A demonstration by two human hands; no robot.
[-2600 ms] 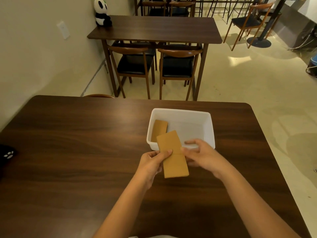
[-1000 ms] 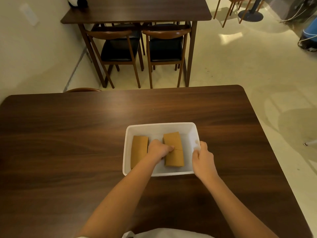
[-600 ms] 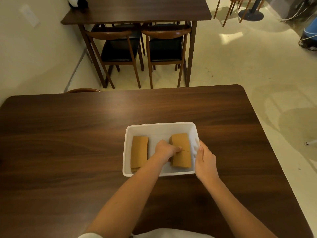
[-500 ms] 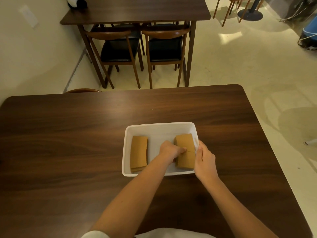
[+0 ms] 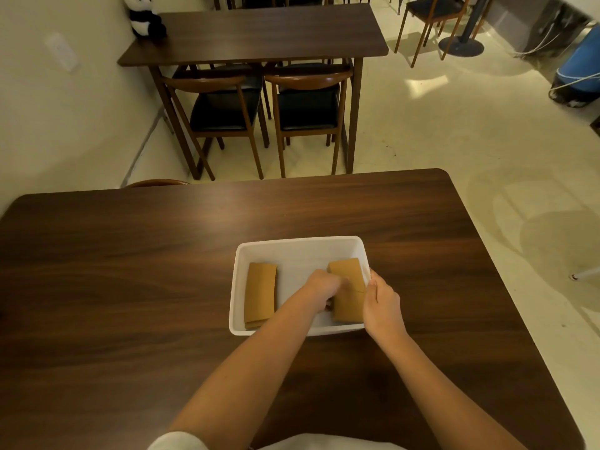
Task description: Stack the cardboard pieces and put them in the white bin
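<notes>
The white bin [image 5: 298, 246] stands on the dark wooden table [image 5: 130, 271]. A brown cardboard stack [image 5: 260, 292] lies flat along its left side. A second cardboard stack [image 5: 348, 277] lies against the bin's right wall. My left hand [image 5: 321, 289] reaches inside the bin, fingers curled on the left edge of this right stack. My right hand [image 5: 381, 302] rests on the bin's right rim, fingers at the stack's right edge. The middle of the stack is hidden by my hands.
A second wooden table [image 5: 259, 30] with two black-seated chairs [image 5: 224, 108] stands beyond the table's far edge. A panda toy [image 5: 143, 16] sits on its left corner. The wall is on the left, open floor on the right.
My hands carried the cardboard stack from above the table into the bin. My left hand then slid it rightward to the bin's right wall, where my right hand meets it.
</notes>
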